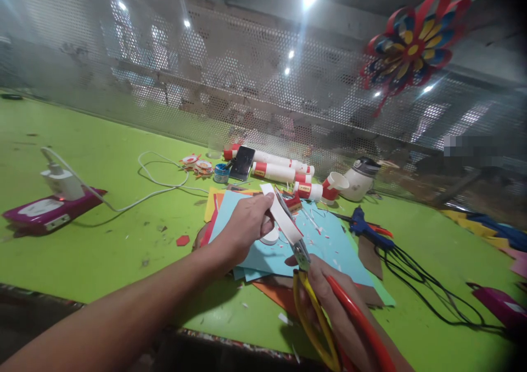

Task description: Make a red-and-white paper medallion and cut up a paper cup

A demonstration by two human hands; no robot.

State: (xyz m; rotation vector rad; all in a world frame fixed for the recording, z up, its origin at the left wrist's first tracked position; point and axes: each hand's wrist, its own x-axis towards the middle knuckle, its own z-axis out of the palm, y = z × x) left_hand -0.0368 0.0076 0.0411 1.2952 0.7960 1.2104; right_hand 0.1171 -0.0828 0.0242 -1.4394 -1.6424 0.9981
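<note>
My left hand (247, 221) pinches the upper end of a white paper strip (283, 218) between thumb and fingers. In my right hand (335, 292) are scissors (302, 257) with one yellow and one red handle. Their metal blades point up and away, lying along the strip's right side. How far the blades are apart is partly hidden by the strip. Below both hands lies a stack of coloured paper with light blue sheets (267, 262) on top, strewn with small red and white scraps. A round white piece (270, 236) rests on it beside my left hand.
Behind the stack are red-and-white paper cups (275, 172), a phone (242, 162), a blue-lidded jar (221, 173) and a white kettle-like pot (359, 180). A blue glue gun (362, 224) trails black cable rightward. Left stands a purple power strip (53, 213) with charger. A perforated metal screen (247, 81) borders the table.
</note>
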